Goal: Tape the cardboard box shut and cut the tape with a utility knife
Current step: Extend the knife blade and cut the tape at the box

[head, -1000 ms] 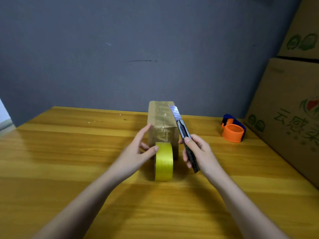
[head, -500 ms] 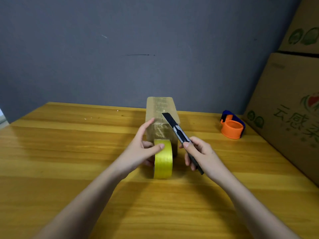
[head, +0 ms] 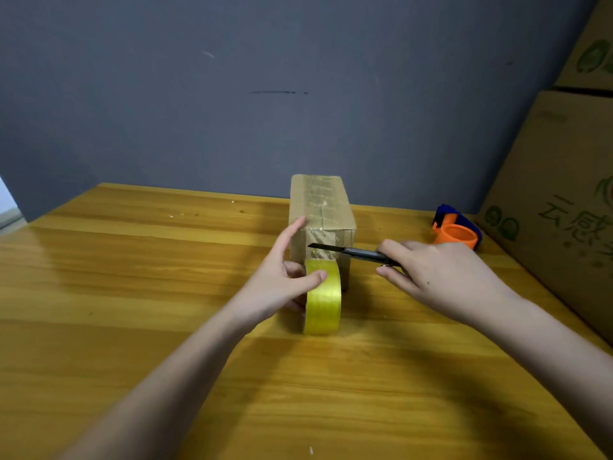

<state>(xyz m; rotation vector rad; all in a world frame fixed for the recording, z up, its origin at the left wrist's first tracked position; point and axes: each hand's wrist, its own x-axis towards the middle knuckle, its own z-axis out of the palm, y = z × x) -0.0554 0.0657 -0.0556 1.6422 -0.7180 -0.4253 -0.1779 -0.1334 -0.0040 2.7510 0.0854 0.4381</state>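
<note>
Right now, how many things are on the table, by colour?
Yellow: 1, the tape roll
Brown: 1, the small cardboard box
Orange and blue: 1, the tape dispenser
Total: 3, not counting the black utility knife held in the right hand.

The big carton (head: 560, 207) at the right edge carries large green Chinese characters on its side, of which 云 and 感 can be read, while a third is cut off by the picture's border. Beside them sit printed green fruit drawings, without any words. The small box (head: 320, 207) on the table shows faint rows of print along its taped top, too small and blurred to read, and nothing else in view bears legible writing.
</note>
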